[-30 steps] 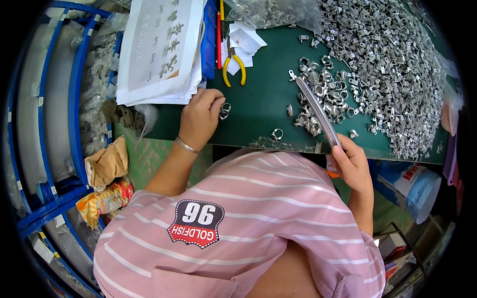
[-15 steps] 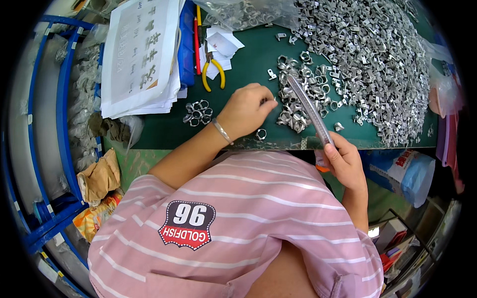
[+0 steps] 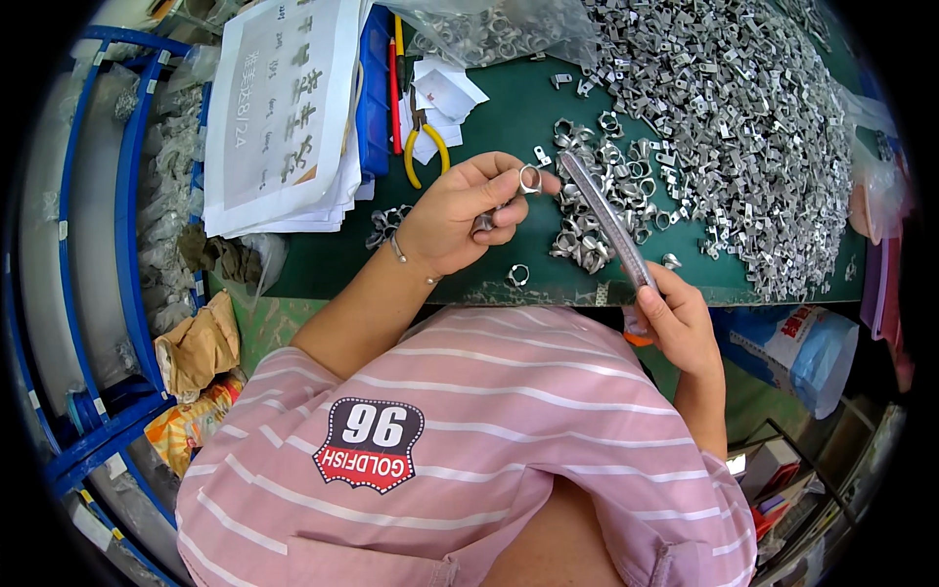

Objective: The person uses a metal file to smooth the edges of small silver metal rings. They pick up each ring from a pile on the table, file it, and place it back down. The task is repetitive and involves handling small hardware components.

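My left hand (image 3: 460, 217) is turned palm up above the table, pinching a silvery metal ring (image 3: 529, 179) between thumb and forefinger. Another small metal piece (image 3: 483, 222) shows within its curled fingers. In my right hand (image 3: 677, 318) is a long, narrow grey stick (image 3: 608, 216) with fine marks along it, pointing up and left. Its far part passes over a heap of metal rings (image 3: 587, 245), apart from the pinched ring. One loose ring (image 3: 517, 275) lies near the table's front edge. A small cluster of rings (image 3: 388, 226) is partly hidden behind my left wrist.
A large pile of small metal tabs (image 3: 734, 137) covers the right of the green table (image 3: 509, 108). Yellow-handled pliers (image 3: 427, 147), a red pen (image 3: 395, 98), a blue tray (image 3: 374, 108) and stacked papers (image 3: 279, 117) lie left. A clear bag of rings (image 3: 499, 34) sits behind.
My left hand has turned palm up, bringing the pinched ring into sight, and has shifted slightly left. The stick in my right hand has barely moved.
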`<act>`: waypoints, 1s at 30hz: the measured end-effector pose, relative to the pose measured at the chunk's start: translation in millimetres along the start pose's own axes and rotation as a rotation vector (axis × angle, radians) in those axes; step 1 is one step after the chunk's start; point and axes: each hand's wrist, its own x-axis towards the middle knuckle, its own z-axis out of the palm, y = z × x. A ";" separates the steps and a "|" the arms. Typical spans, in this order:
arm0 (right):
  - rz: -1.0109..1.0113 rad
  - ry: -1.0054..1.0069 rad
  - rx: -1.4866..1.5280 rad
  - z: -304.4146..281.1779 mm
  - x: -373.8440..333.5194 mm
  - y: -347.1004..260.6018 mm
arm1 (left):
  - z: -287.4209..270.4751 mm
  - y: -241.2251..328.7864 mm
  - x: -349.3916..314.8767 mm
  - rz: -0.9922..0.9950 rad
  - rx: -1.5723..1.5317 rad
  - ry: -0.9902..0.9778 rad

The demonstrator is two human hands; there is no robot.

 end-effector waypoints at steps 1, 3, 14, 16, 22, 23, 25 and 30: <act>-0.001 -0.003 0.005 0.2 0.1 0.4 | -1.1 0.7 -0.2 -0.005 -0.006 -0.032; -0.001 -0.007 0.017 1.3 -0.1 1.2 | 2.2 -0.8 -1.1 0.031 -0.025 0.028; -0.013 -0.026 0.013 6.1 2.1 3.4 | 9.0 -0.5 -1.1 0.153 0.162 0.289; -0.017 -0.030 -0.008 6.5 2.4 3.3 | 2.6 -1.7 -1.4 0.155 0.141 0.231; -0.026 -0.061 -0.103 9.5 1.8 -1.7 | 2.5 -3.3 -1.3 0.165 0.080 0.211; -0.028 -0.060 -0.117 9.5 1.4 -1.6 | 4.1 -2.4 -1.3 0.163 0.068 0.205; -0.029 -0.060 -0.126 9.6 1.2 -1.4 | 7.2 -0.8 -1.8 0.158 0.044 0.195; -0.017 -0.063 -0.124 8.3 1.2 -0.1 | 7.2 -0.8 -2.1 0.152 0.047 0.207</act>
